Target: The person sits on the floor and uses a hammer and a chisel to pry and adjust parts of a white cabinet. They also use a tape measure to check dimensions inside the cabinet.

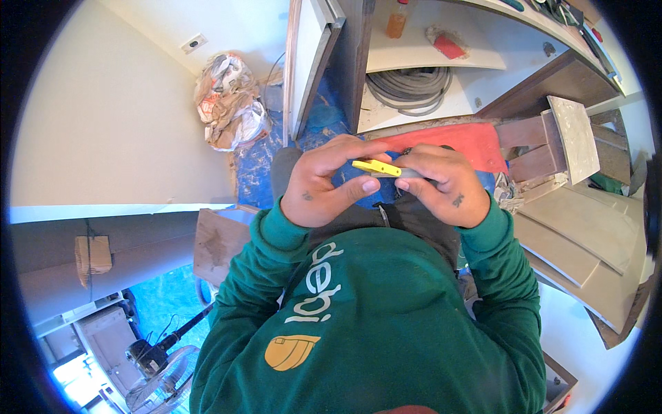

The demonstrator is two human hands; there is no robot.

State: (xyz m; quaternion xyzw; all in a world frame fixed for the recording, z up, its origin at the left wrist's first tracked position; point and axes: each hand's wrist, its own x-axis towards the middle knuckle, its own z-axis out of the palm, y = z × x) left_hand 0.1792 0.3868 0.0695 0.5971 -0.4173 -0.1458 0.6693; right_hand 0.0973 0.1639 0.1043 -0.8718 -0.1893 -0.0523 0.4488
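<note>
Both hands are raised in front of my body, around a narrow yellow-and-grey tool (376, 168). Its yellow part has small dark dots and points left; the grey part runs into my right hand (448, 183). I cannot make out its exact kind. My right thumb and fingers close around the grey end, which they partly hide. From the other side, my left hand (327, 179) pinches the yellow end, thumb below and index finger above.
Ahead, an open cabinet (434, 58) holds a coiled grey hose (414, 90) and an orange bottle (396, 21). A crumpled bag (229, 103) lies by the wall at left. Boards (572, 228) lean at right. A fan (165, 379) stands lower left. A red sheet (472, 145) lies beyond my hands.
</note>
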